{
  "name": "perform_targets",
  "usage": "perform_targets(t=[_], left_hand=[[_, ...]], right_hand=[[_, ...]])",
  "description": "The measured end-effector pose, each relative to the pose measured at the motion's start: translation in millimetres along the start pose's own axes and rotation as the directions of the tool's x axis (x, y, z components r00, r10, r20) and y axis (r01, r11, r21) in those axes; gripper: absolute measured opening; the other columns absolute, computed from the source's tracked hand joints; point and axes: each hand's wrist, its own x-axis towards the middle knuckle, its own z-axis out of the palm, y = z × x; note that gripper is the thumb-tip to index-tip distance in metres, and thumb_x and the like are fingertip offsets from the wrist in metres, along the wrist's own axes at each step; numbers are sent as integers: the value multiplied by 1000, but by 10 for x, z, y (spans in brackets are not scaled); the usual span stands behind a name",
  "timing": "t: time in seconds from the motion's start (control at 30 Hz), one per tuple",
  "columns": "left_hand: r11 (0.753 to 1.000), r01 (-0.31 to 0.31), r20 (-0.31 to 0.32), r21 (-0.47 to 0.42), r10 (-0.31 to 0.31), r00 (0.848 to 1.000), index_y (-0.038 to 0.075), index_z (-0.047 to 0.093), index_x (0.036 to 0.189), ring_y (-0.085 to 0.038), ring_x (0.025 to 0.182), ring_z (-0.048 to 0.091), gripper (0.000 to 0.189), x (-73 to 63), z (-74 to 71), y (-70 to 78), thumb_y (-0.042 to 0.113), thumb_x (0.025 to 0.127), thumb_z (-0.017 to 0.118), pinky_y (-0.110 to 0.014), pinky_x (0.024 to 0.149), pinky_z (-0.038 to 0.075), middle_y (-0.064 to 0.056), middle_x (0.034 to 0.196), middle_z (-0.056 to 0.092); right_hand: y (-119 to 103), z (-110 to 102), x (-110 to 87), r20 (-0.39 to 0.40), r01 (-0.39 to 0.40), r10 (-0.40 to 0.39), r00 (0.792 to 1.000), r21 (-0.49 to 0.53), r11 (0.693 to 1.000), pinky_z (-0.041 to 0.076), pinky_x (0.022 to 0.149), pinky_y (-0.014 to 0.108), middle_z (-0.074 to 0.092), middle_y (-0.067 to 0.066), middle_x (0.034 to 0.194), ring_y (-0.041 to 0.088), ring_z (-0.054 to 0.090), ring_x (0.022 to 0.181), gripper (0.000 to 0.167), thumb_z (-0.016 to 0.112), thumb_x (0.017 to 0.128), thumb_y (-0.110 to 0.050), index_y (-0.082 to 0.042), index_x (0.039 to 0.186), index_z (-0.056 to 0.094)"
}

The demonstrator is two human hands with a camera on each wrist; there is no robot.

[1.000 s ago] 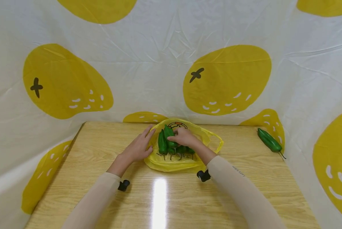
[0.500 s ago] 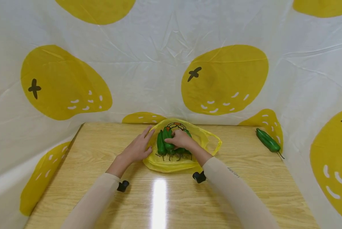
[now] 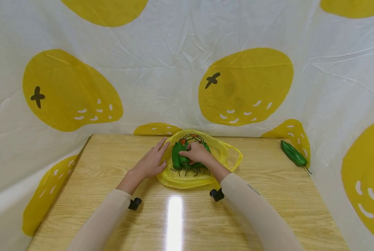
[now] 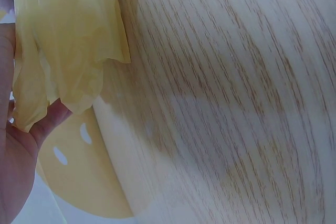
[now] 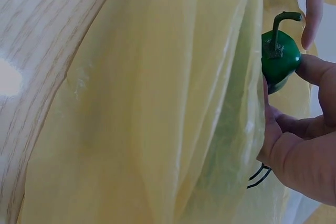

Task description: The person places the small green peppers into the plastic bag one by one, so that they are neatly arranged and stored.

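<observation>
A yellow plastic bag lies with its mouth spread, several green peppers inside. My right hand reaches into it and holds one green pepper between thumb and fingers, right beside another pepper on the left. In the right wrist view the curved stem of the held pepper shows above the bag's front wall, which hides the rest. My left hand rests at the bag's left rim with fingers extended; the left wrist view shows the bag's edge hanging over the fingers.
A single green pepper lies at the far right of the wooden table. White cloth printed with yellow fruit rises behind and along both sides. One bag handle loops out to the right.
My right hand has shifted slightly left and lowered the pepper against the leftmost one in the bag. The left hand stays at the rim.
</observation>
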Motion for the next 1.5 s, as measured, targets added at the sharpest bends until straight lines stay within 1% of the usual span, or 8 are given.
perform_targets(t=[0.23, 0.5, 0.67, 0.93, 1.1, 1.27, 1.33, 1.5], left_hand=[[1000, 0, -4, -9, 0, 1000, 3, 25, 163, -45, 133, 54, 79, -1, 6, -10, 17, 97, 65, -55, 110, 46, -17, 172, 14], [1000, -9, -7, 5, 9, 1000, 2, 25, 163, -45, 132, 55, 79, 9, 7, -22, 16, 97, 65, -55, 109, 47, -18, 172, 15], [1000, -6, -8, 0, 6, 1000, 2, 25, 163, -45, 133, 53, 79, 11, -7, -11, 15, 97, 65, -56, 110, 46, -19, 171, 16], [1000, -5, -6, 4, 5, 1000, 2, 25, 163, -45, 137, 51, 79, 9, -19, 2, 15, 96, 65, -56, 112, 44, -19, 172, 15], [1000, -14, -8, 9, 14, 1000, 2, 25, 163, -44, 132, 54, 79, 0, 0, -8, 15, 96, 65, -55, 110, 47, -19, 172, 15], [1000, -14, -5, 10, 14, 1000, 3, 24, 164, -44, 133, 54, 80, -10, 28, -27, 16, 96, 65, -54, 110, 47, -18, 172, 15], [1000, -10, -4, 11, 10, 1000, 4, 24, 164, -44, 132, 55, 80, -11, 34, -25, 16, 96, 65, -54, 109, 47, -18, 172, 14], [1000, -3, -1, 10, 3, 1000, 3, 24, 164, -44, 131, 55, 80, -4, 50, -26, 16, 97, 65, -54, 109, 47, -18, 172, 14]], right_hand=[[25, 0, -2, 0, -13, 13, 1000, 22, 1000, 62, 82, 39, 66, 19, 126, 18, 74, 72, 61, 69, 99, -41, 1, 140, 55], [59, -30, -47, 10, 12, -13, 1000, 128, 992, 62, 81, 43, 69, 15, 111, 25, 75, 81, 57, 70, 99, -37, -1, 140, 55], [80, -74, -128, 12, 67, -71, 997, 222, 973, 61, 85, 44, 68, 17, 113, 28, 74, 90, 57, 67, 101, -33, 1, 144, 52], [145, -228, -309, 20, 130, -145, 989, 330, 935, 57, 96, 50, 63, 23, 131, 38, 69, 109, 58, 63, 103, -31, -1, 150, 45], [242, -358, -494, -11, 169, -178, 984, 375, 911, 56, 97, 53, 59, 23, 132, 45, 65, 113, 57, 64, 103, -32, -6, 150, 46], [330, -502, -714, -65, 215, -205, 977, 370, 904, 57, 95, 53, 58, 22, 131, 48, 63, 115, 55, 64, 103, -31, -6, 149, 47], [380, -561, -786, -93, 233, -214, 972, 372, 899, 58, 94, 52, 57, 23, 132, 46, 63, 115, 54, 64, 103, -30, -6, 149, 48], [548, -712, -930, -173, 307, -261, 950, 354, 884, 60, 91, 47, 55, 26, 130, 32, 69, 108, 54, 62, 104, -27, -2, 149, 47]])
